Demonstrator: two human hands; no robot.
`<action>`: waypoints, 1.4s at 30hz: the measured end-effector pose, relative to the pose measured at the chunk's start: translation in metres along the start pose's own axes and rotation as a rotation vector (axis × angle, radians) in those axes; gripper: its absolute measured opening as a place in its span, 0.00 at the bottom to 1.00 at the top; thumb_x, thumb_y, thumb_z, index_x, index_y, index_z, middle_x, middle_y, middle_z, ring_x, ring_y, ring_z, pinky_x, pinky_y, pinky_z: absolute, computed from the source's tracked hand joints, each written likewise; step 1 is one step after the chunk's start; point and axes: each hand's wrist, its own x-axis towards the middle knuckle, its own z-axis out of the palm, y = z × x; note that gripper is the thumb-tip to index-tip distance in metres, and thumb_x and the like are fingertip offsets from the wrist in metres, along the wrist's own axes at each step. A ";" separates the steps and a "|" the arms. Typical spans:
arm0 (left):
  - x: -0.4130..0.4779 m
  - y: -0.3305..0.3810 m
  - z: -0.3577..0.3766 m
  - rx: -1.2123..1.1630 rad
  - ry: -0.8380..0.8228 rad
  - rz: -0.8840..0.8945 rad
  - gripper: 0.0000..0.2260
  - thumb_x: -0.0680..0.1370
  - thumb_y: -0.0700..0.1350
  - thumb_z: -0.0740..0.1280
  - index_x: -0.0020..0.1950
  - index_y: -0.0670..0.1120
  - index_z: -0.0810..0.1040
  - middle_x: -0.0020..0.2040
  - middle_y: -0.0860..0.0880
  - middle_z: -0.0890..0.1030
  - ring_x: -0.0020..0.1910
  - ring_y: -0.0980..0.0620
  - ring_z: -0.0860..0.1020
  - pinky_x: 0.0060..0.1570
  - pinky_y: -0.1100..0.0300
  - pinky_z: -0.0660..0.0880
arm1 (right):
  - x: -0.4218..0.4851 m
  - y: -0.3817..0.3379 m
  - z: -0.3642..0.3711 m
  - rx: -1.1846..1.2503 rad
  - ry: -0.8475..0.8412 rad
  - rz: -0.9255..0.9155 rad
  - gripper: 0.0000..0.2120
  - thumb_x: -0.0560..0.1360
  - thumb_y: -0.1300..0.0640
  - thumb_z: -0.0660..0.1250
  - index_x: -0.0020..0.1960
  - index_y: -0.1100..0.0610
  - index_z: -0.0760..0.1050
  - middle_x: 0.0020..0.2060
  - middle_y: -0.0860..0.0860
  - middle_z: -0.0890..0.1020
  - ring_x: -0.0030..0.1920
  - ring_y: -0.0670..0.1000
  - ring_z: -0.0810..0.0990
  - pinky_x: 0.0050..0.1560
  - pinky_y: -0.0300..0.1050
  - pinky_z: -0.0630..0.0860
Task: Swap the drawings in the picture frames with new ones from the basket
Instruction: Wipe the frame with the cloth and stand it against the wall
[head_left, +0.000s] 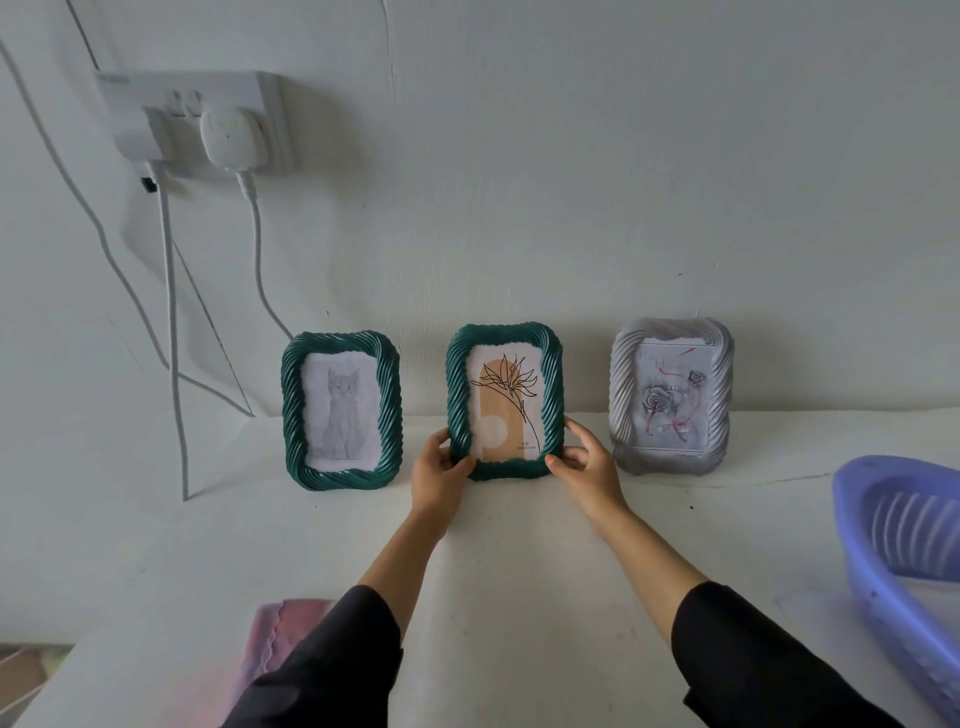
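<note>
Both hands are on the middle dark-green twisted-rope picture frame (505, 402), which holds a line drawing of a flower on a tan arch (506, 408). Left hand (440, 475) grips the lower left corner, thumb on the front; right hand (584, 465) grips the lower right corner, fingers curled round the edge. The frame stands upright on the white tabletop (519, 545) close to the wall, between a matching green frame with a pencil cat drawing (341, 410) and a silver-grey twisted frame with a rose drawing (671, 397); gaps on both sides. The purple slatted plastic basket (893, 551) sits at the right edge; no drawings are visible in it from here, and its interior is mostly cut off. My read: the frame is either being set down or picked up, can't tell which. Risks: the grip is low on both corners, so the top could tip forward or back against the wall; a sideways swing could knock a neighbouring frame over; whether a rear stand is out is hidden, so it may fall if released. A pink cloth (291, 639) lies by the left sleeve.
</note>
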 end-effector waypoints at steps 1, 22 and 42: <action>-0.001 0.000 0.000 -0.004 0.001 0.001 0.21 0.76 0.34 0.65 0.69 0.42 0.68 0.55 0.42 0.80 0.50 0.47 0.78 0.51 0.58 0.75 | 0.000 0.000 0.000 0.000 -0.001 0.003 0.28 0.72 0.71 0.65 0.70 0.57 0.65 0.46 0.56 0.81 0.43 0.46 0.79 0.42 0.28 0.76; -0.004 -0.003 0.001 0.000 -0.007 0.052 0.20 0.76 0.35 0.65 0.68 0.43 0.68 0.52 0.46 0.79 0.48 0.48 0.79 0.48 0.60 0.74 | -0.004 -0.002 -0.001 -0.031 0.005 0.001 0.30 0.73 0.71 0.64 0.72 0.55 0.63 0.55 0.59 0.81 0.51 0.50 0.79 0.56 0.41 0.74; -0.063 0.032 0.075 0.320 0.187 0.852 0.18 0.73 0.41 0.61 0.62 0.44 0.67 0.59 0.42 0.71 0.60 0.52 0.67 0.65 0.65 0.66 | -0.025 -0.036 -0.054 -0.223 0.496 -0.279 0.19 0.71 0.69 0.64 0.62 0.60 0.73 0.53 0.59 0.78 0.49 0.53 0.76 0.49 0.44 0.74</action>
